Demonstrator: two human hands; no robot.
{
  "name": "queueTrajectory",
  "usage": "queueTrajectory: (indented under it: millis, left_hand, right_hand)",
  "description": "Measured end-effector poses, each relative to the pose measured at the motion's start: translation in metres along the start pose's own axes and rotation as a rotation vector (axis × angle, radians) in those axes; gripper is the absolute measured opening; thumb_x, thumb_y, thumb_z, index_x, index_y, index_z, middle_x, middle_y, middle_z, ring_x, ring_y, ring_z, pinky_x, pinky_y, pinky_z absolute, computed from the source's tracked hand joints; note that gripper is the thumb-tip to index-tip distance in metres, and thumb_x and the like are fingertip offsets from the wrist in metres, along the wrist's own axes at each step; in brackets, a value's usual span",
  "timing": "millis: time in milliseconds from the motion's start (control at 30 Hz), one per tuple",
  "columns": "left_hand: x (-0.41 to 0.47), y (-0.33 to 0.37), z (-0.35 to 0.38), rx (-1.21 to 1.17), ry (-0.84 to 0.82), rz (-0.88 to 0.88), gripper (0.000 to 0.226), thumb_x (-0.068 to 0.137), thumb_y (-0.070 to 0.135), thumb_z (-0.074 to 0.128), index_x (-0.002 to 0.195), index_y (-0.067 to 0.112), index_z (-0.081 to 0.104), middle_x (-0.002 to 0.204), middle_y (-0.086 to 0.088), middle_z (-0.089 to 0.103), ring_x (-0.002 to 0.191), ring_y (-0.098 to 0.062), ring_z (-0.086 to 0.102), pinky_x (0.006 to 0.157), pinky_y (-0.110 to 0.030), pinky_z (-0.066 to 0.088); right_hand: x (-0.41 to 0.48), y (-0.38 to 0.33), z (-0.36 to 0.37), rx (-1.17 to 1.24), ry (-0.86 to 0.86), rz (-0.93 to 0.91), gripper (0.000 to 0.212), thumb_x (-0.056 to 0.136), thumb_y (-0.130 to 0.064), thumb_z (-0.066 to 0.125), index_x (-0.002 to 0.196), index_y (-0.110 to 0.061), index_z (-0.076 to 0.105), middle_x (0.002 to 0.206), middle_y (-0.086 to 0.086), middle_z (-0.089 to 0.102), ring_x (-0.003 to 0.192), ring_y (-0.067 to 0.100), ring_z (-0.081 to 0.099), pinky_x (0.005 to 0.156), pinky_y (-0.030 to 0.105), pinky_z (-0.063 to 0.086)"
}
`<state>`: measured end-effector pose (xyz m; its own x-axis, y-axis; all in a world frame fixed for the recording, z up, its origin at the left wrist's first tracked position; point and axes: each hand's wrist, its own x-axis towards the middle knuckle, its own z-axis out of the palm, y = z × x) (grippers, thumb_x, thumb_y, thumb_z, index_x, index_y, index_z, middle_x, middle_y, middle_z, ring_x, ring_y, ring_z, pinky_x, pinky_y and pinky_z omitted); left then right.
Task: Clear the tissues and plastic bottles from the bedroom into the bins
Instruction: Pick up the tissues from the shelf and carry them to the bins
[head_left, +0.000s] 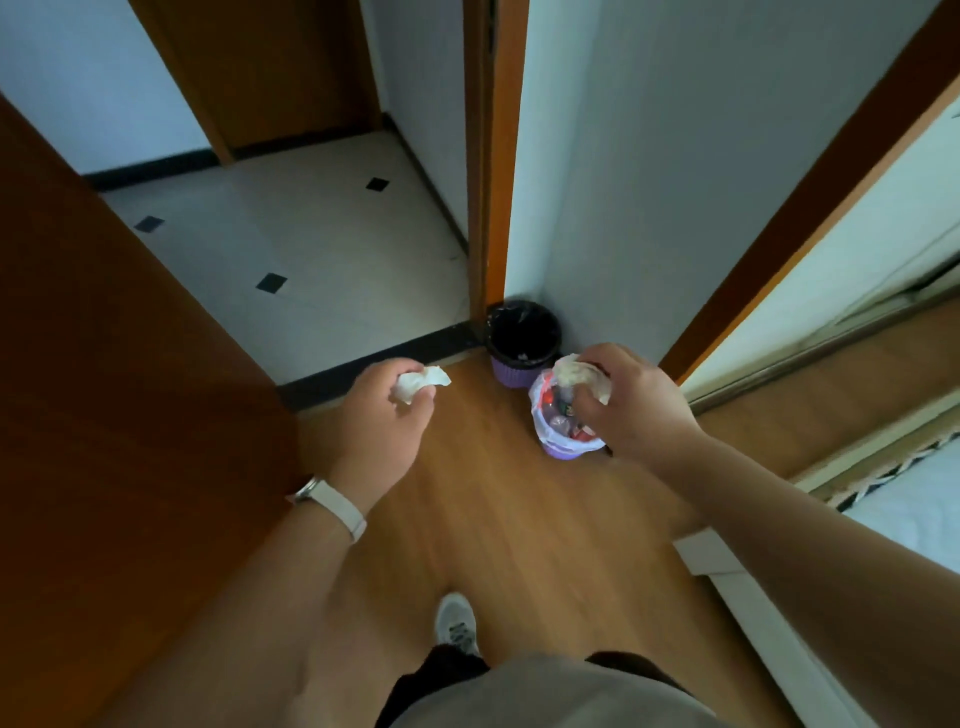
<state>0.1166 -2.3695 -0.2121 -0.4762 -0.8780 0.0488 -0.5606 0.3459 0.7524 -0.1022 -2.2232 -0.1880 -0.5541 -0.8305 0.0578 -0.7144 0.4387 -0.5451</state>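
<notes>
Two small purple bins stand in the corner by the door frame. The far bin (523, 343) has a black liner and looks nearly empty. The near bin (561, 441) has a white liner and holds coloured rubbish. My left hand (382, 415) grips a crumpled white tissue (423, 381), held above the wooden floor to the left of the bins. My right hand (631, 402) grips another crumpled tissue (574, 371) directly over the near bin. No plastic bottle can be made out clearly.
An open brown door (119, 364) stands at the left, with a tiled hallway (291, 244) beyond the black threshold. White walls meet behind the bins. A white bed edge (909, 509) and a wardrobe lie at the right. My shoe (457, 623) is on the wooden floor.
</notes>
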Motion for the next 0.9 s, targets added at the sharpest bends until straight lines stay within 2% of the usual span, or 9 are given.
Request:
queueTrajectory:
  millis: [67,233,367,500,567,633,733,833,900]
  left_hand:
    - [0.027,-0.003,-0.009,-0.021,-0.003,0.041,0.023,0.092,0.025,0.064,0.115,0.02,0.061,0.108,0.006,0.061,0.095,-0.01,0.059,0.075,-0.021,0.051]
    - [0.081,-0.016,-0.017,-0.038,-0.031,0.094,0.024,0.091,0.025,0.065,0.114,0.02,0.062,0.107,0.006,0.061,0.095,-0.01,0.06,0.078,-0.024,0.053]
    - [0.126,-0.022,-0.004,-0.014,-0.076,0.099,0.025,0.091,0.028,0.064,0.115,0.02,0.061,0.109,0.005,0.063,0.096,-0.011,0.061,0.078,-0.026,0.055]
    - [0.178,-0.024,0.023,-0.004,-0.117,0.102,0.022,0.091,0.024,0.064,0.112,0.02,0.063,0.104,0.007,0.062,0.093,-0.008,0.06,0.074,-0.017,0.048]
    - [0.206,-0.022,0.038,0.0,-0.129,0.093,0.021,0.09,0.022,0.065,0.111,0.02,0.063,0.102,0.008,0.062,0.09,-0.007,0.059,0.073,-0.016,0.046]
    - [0.236,-0.018,0.053,0.01,-0.14,0.074,0.021,0.09,0.021,0.065,0.111,0.02,0.063,0.101,0.008,0.061,0.089,-0.006,0.059,0.072,-0.015,0.045]
    - [0.285,-0.01,0.074,0.043,-0.183,0.057,0.021,0.09,0.023,0.064,0.111,0.02,0.063,0.101,0.009,0.061,0.088,-0.002,0.058,0.071,-0.013,0.044]
    - [0.338,0.0,0.097,0.091,-0.225,0.105,0.02,0.09,0.023,0.065,0.11,0.02,0.064,0.099,0.009,0.063,0.088,-0.003,0.059,0.07,-0.013,0.044]
    - [0.369,0.009,0.112,0.098,-0.228,0.129,0.019,0.09,0.022,0.066,0.108,0.019,0.065,0.097,0.009,0.063,0.086,-0.005,0.06,0.07,-0.014,0.045]
  right_hand:
    - [0.021,-0.015,0.006,-0.005,0.001,0.037,0.027,0.086,-0.02,0.061,0.113,-0.025,0.06,0.103,-0.006,0.059,0.075,0.014,0.051,0.061,0.023,0.037]
    - [0.063,-0.025,0.022,-0.002,0.027,0.054,0.03,0.084,-0.022,0.063,0.114,-0.022,0.061,0.109,-0.002,0.063,0.091,0.022,0.058,0.069,0.025,0.037]
    - [0.102,-0.015,0.03,-0.003,0.048,0.085,0.03,0.084,-0.022,0.063,0.114,-0.024,0.061,0.109,-0.003,0.063,0.09,0.02,0.058,0.069,0.025,0.038]
    - [0.146,0.012,0.044,0.037,0.049,0.121,0.031,0.082,-0.021,0.062,0.113,-0.026,0.06,0.107,-0.007,0.062,0.084,0.012,0.053,0.067,0.024,0.039]
    - [0.174,0.027,0.052,0.053,0.031,0.155,0.03,0.084,-0.021,0.062,0.113,-0.027,0.061,0.106,-0.009,0.061,0.08,0.007,0.05,0.062,0.019,0.036]
    - [0.205,0.04,0.06,0.095,0.02,0.172,0.027,0.085,-0.02,0.062,0.111,-0.025,0.062,0.102,-0.008,0.061,0.072,-0.002,0.051,0.057,0.006,0.032]
    - [0.254,0.056,0.064,0.178,0.038,0.166,0.022,0.085,-0.015,0.063,0.107,-0.019,0.064,0.097,-0.003,0.062,0.073,-0.014,0.051,0.059,-0.001,0.033]
    - [0.302,0.075,0.066,0.192,0.063,0.186,0.019,0.084,-0.012,0.062,0.102,-0.018,0.064,0.094,-0.003,0.063,0.08,0.001,0.058,0.065,0.007,0.04]
    - [0.331,0.089,0.068,0.15,0.054,0.237,0.021,0.082,-0.015,0.062,0.103,-0.02,0.064,0.097,0.0,0.065,0.083,0.019,0.061,0.069,0.029,0.049]
